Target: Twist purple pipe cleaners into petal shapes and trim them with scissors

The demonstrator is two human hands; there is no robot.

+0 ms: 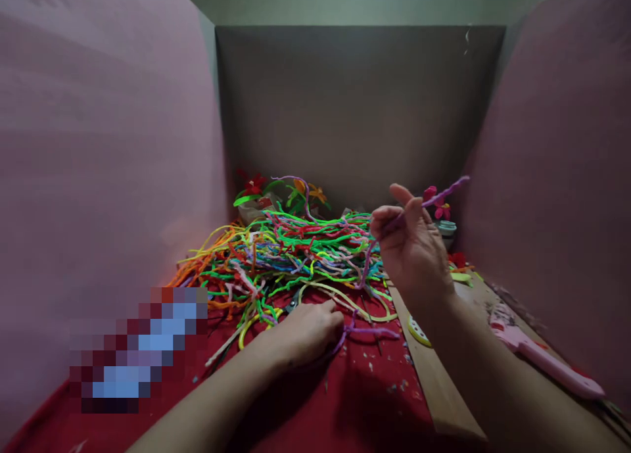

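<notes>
My right hand (pixel 414 249) is raised at right of centre, its fingers pinched on a purple pipe cleaner (pixel 451 189). One end of that stem points up to the right; another purple length hangs below the hand toward the pile. Low on the red cloth, my left hand (pixel 310 331) is closed around a second bent purple pipe cleaner (pixel 372 333), which sticks out to its right. Its fingertips are partly hidden. Behind both hands lies a big heap of pipe cleaners (pixel 315 242) in many colours. Yellow-handled scissors (pixel 242 334) rest beside my left wrist.
A wooden board (pixel 444 394) lies under my right forearm, with a pink glue gun (pixel 547 361) beside it. Fuzzy flowers (pixel 254 182) stand at the back left, and a pale jar (pixel 446 228) at the back right. Panels enclose both sides and the back.
</notes>
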